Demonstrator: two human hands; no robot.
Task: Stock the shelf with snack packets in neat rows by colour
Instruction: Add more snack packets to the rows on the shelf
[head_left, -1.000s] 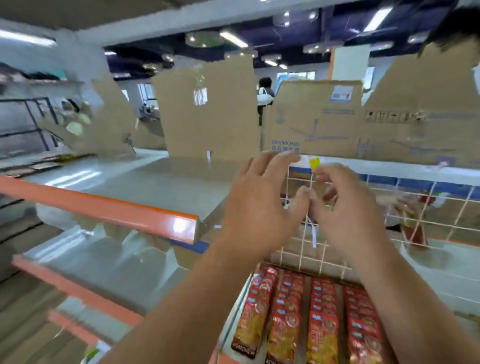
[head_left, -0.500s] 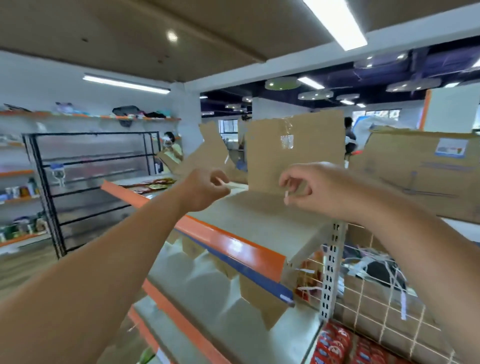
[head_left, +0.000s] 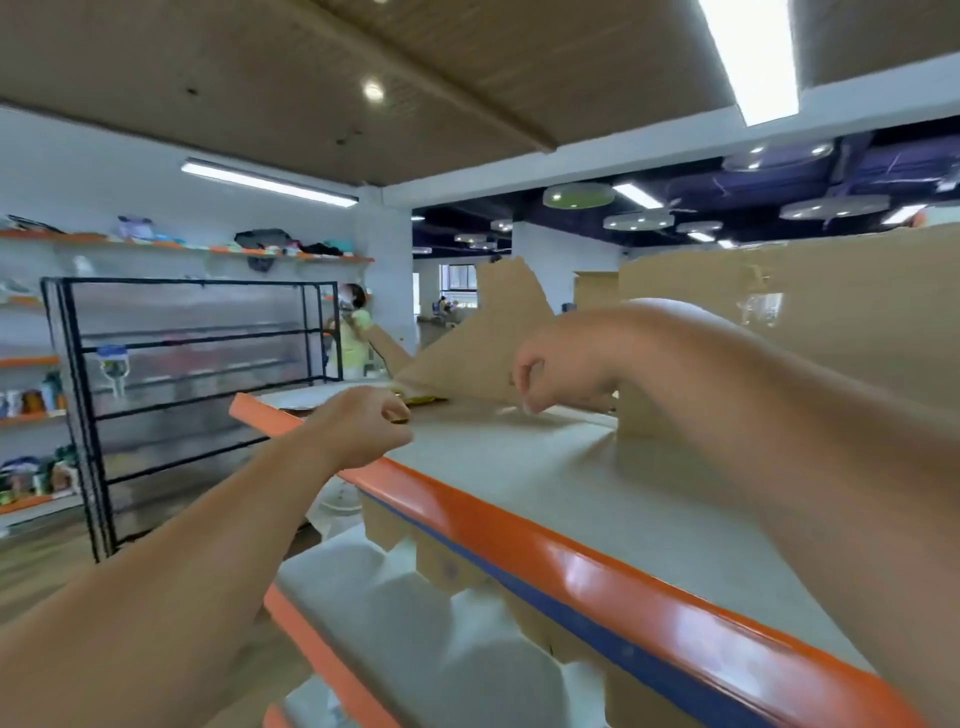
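shelf (head_left: 519, 467) | left hand (head_left: 363, 426) at orange edge (head_left: 571, 561) | right hand (head_left: 561, 374) farther in

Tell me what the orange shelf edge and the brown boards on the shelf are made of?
The orange shelf edge looks like glossy painted metal or plastic: lights gleam on it. The brown boards look like matte cardboard: dull tan, with jagged cut tops.
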